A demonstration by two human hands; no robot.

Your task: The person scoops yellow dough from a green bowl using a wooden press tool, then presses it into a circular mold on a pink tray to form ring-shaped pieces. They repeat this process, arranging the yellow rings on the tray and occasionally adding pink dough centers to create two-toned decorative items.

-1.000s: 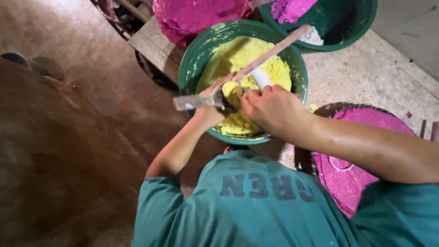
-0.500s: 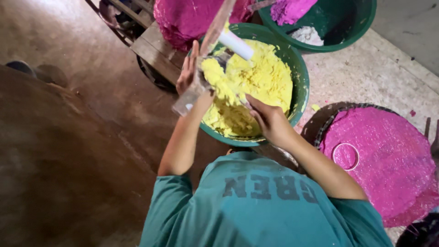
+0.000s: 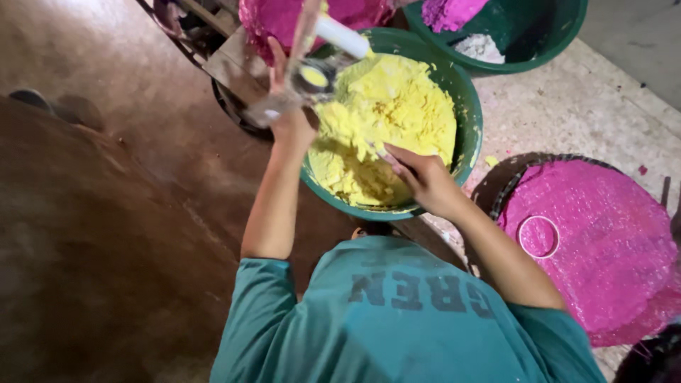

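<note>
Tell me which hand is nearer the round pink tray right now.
Right. The right hand is in the yellow powder at the green basin's near side, close to the pink tray. The left hand is raised over the basin's far-left rim, its grip on a clear tube mould.

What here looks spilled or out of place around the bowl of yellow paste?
A small lump of yellow paste lies on the pale floor just right of the green bowl, outside its rim, with pink specks nearby. Otherwise nothing stands out: the left hand lifts a clear mould, and the right hand is in the paste.
</note>
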